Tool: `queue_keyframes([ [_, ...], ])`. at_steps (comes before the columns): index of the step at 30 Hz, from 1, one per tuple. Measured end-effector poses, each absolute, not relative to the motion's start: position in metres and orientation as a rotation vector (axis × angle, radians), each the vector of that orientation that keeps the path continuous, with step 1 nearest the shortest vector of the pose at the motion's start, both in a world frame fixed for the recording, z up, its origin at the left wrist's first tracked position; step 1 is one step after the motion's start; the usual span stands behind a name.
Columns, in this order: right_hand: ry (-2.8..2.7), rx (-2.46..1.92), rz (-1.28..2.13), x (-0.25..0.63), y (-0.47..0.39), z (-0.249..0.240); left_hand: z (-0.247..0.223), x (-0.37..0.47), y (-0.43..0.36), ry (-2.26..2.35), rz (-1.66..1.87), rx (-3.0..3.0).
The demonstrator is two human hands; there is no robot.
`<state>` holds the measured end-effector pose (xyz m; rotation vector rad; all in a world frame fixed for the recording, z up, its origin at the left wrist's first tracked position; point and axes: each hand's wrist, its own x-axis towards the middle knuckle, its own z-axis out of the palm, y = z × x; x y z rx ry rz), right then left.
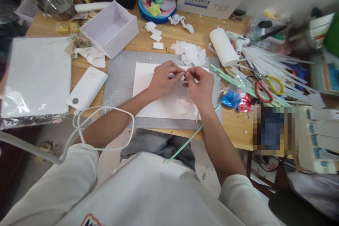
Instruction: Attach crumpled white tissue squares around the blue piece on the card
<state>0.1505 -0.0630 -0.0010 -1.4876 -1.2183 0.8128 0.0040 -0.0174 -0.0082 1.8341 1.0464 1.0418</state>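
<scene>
My left hand [165, 79] and my right hand [199, 84] meet fingertip to fingertip over a white sheet of paper [148, 107]. Both are closed in a pinch. Whatever lies between the fingertips is too small to make out; a whitish bit shows there. Under the paper is a grey cutting mat [119, 67]. A pale, crumbly patch [184, 106] lies on the paper below my right hand. Beside my right wrist, a light green stick [185, 144] slants from the mat over the table's front edge. Behind my hands are torn white tissue pieces [189, 52].
Left of the mat lie a white power bank [88, 86] with a looped cable [134, 127] and an open white box [109, 30]. At right are a white roll [224, 46], a glue gun [239, 42], scissors [261, 77] and many pale strips [280, 65]. A decorated blue disc [157, 10] stands behind.
</scene>
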Motion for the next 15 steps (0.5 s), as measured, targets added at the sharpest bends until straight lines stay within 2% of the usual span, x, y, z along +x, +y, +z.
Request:
queue_keyframes([
  [8,-1.501,-1.572,0.488,0.1500,-0.0642,0.0012,-0.0120,-0.0006,-0.0148,1.021,1.053,2.017],
  [15,-1.438,-1.564,0.548,0.1479,-0.0646,0.0027,-0.0106,0.0002,-0.0157,1.031,1.082,2.019],
])
